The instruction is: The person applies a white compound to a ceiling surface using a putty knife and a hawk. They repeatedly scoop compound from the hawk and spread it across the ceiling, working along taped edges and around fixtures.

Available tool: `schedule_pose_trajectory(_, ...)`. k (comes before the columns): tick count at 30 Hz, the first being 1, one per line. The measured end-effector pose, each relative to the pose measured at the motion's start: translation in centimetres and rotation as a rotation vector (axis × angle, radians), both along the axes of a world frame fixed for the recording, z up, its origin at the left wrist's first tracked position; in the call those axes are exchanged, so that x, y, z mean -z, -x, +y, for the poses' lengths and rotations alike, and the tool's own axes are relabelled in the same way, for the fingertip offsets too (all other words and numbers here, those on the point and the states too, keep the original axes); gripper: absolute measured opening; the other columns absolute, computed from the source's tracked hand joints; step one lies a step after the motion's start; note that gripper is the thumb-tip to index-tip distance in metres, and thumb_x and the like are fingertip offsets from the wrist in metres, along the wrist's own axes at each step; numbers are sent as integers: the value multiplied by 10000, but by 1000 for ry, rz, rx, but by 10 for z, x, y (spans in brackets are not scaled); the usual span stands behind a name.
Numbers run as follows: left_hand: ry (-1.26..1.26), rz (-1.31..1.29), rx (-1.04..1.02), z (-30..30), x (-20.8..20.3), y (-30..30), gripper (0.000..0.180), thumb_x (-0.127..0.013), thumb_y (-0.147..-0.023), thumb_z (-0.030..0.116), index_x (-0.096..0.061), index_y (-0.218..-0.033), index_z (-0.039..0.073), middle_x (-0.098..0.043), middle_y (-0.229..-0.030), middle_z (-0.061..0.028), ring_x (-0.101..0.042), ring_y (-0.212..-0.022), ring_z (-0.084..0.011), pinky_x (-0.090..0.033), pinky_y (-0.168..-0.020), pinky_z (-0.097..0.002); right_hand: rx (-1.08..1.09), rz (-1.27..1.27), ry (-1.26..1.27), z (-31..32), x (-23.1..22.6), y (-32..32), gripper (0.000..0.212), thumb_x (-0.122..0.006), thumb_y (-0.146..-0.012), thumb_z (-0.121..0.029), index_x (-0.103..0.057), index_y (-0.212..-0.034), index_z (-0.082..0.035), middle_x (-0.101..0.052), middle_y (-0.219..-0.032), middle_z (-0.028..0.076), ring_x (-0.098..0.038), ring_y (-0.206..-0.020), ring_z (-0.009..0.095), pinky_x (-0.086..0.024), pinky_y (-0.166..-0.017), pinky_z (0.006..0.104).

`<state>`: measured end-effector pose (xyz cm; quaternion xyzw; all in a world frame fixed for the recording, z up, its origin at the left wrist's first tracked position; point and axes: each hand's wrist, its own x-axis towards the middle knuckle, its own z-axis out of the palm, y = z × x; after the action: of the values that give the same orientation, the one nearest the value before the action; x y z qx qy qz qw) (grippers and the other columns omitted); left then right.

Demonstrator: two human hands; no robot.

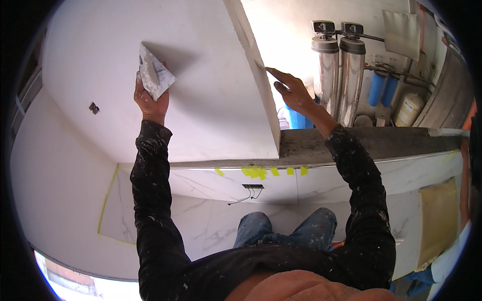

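Observation:
Thumb and fingers of my left hand (152, 104) close around the lower part of a flat, angular metal plate (163, 78) in front of the white wall (206, 95). A thick lump of white putty (149, 74) lies on that plate. To the right, my right hand (297, 95) is at the wall's upright end edge (258, 83), index finger stretched toward it and thumb below. A thin grey sliver shows at the fingertips against the edge. It may be a blade seen edge-on, but the hand hides most of it.
Below the wall runs a rough concrete ledge (321, 145), above marbled panels (326, 183) with yellow tape (254, 172) and a wired socket opening (252, 186). Beyond the edge stand two steel tanks (351, 80), blue filters (383, 89) and a blue container (297, 118). Another wall box (94, 108) is at left.

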<state>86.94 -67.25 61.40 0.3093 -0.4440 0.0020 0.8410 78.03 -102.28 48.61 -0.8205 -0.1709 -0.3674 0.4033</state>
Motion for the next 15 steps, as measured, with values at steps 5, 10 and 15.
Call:
schedule_pose_trajectory(5,11,20,16,0,-1,1,434,-371,-958,238,-440,-1311,-5,-498,-1298,-175,-486,-1189,-331,-393,-1043,-421,45,228,-189,-31,-57,-7,371,-606,-872,-285,-622,-1117,-7,-657,-877,111,-582,-675,155,-487,-632,282)
schedule_pose_trajectory(10,11,73,-83,-14,-5,8,431,-369,-956,229,-437,-1309,-9,-499,-1293,-177,-483,-1193,-339,-388,-1053,-432,-99,102,-188,-36,-123,-10,424,-565,-823,-362,-637,-988,21,-526,-1038,184,-521,-954,248,-416,-838,373)
schedule_pose_trajectory(15,-10,-6,17,2,1,-1,437,-363,-956,230,-424,-1320,-3,-501,-1297,-169,-490,-1190,-334,-395,-1046,-433,-26,99,-214,30,-110,15,535,-585,-740,-150,-492,-1232,36,-591,-846,162,-599,-734,226,-497,-654,347)
